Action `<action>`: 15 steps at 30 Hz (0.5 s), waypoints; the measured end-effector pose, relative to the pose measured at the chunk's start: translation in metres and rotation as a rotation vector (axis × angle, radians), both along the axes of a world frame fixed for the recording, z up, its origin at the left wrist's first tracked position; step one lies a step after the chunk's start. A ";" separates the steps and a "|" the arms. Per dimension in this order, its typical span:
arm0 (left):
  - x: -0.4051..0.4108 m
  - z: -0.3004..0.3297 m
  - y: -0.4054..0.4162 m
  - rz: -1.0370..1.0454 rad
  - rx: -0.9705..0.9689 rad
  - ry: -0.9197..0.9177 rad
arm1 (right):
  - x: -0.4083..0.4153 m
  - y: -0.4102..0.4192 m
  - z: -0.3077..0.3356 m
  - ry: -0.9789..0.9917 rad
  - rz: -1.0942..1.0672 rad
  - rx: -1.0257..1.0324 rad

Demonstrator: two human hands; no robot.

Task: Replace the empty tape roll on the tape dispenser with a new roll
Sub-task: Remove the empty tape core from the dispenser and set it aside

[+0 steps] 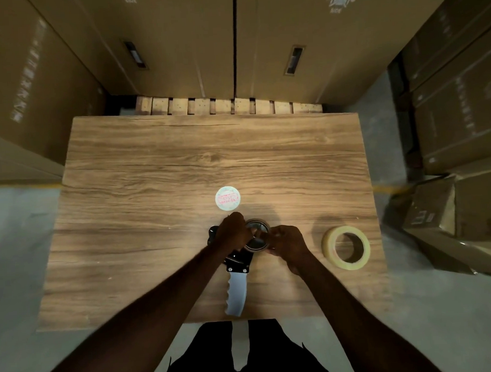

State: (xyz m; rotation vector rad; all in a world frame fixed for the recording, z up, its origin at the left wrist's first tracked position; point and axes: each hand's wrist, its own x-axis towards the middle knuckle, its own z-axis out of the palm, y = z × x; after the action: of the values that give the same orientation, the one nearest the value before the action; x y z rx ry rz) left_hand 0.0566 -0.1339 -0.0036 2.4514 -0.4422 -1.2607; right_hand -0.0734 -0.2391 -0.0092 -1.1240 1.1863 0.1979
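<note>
A tape dispenser with a pale ridged handle and a black frame lies on the wooden table, handle toward me. An empty brown roll core sits on its spindle. My left hand presses down on the black frame just left of the core. My right hand pinches the core's right rim with its fingertips. A new roll of pale yellow tape leans on the table to the right, apart from both hands.
A round white sticker or lid with red print lies just beyond the dispenser. Tall cardboard boxes stand behind and to both sides of the table. A wooden pallet edge shows at the table's far edge.
</note>
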 end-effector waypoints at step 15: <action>-0.011 0.034 -0.001 0.016 0.103 -0.173 | 0.006 0.008 0.011 0.156 0.159 -0.415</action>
State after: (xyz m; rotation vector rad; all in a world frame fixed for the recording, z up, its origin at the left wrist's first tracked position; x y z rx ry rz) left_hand 0.0455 -0.1351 0.0308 2.6576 -0.4114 -1.0947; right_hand -0.0678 -0.2310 0.0013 -1.5921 1.3122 0.1676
